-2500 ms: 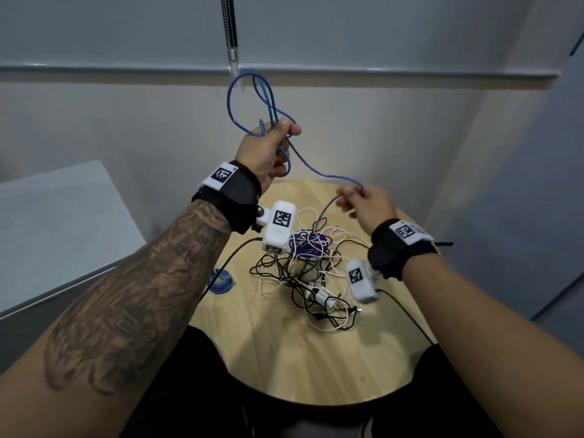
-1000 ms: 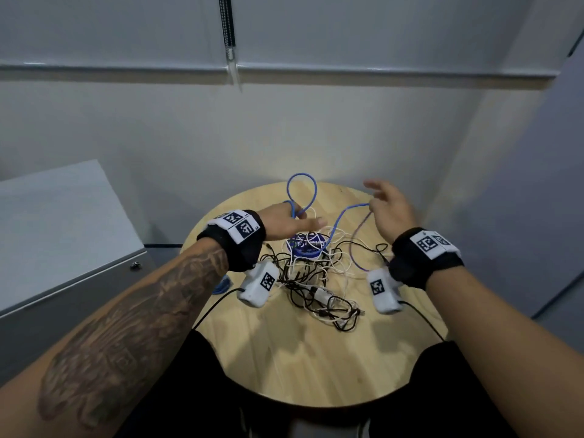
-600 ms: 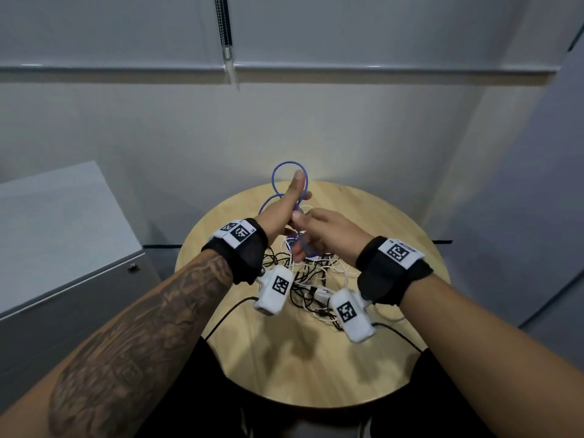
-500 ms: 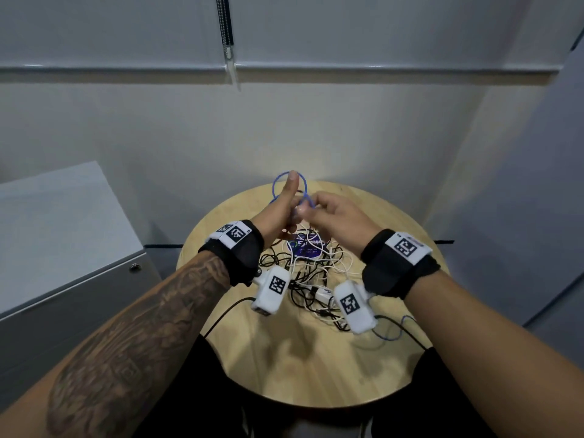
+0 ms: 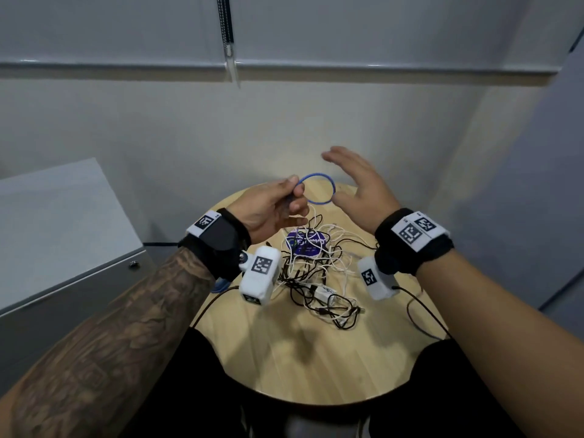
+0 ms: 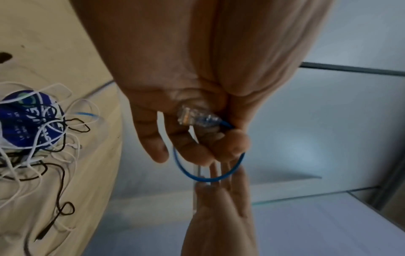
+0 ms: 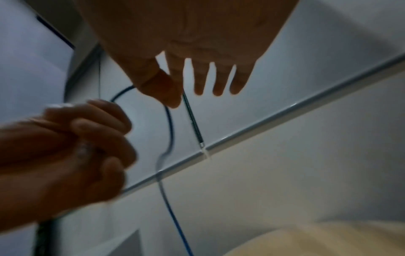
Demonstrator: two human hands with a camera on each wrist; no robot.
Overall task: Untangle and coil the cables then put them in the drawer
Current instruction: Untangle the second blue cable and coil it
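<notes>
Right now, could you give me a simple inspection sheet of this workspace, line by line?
Surface: round wooden table, partly covered by cables.
Job's things: blue cable, one loop formed, its clear plug in the palm; no open drawer seen.
Clutter: round blue label under the tangle.
Hands: left hand grips the blue cable; right hand open beside the loop, fingers straight.
Cables: black and white tangle heaped mid-table, not sorted.
Surroundings: grey cabinet on the left, plain wall, hanging blind cord.
</notes>
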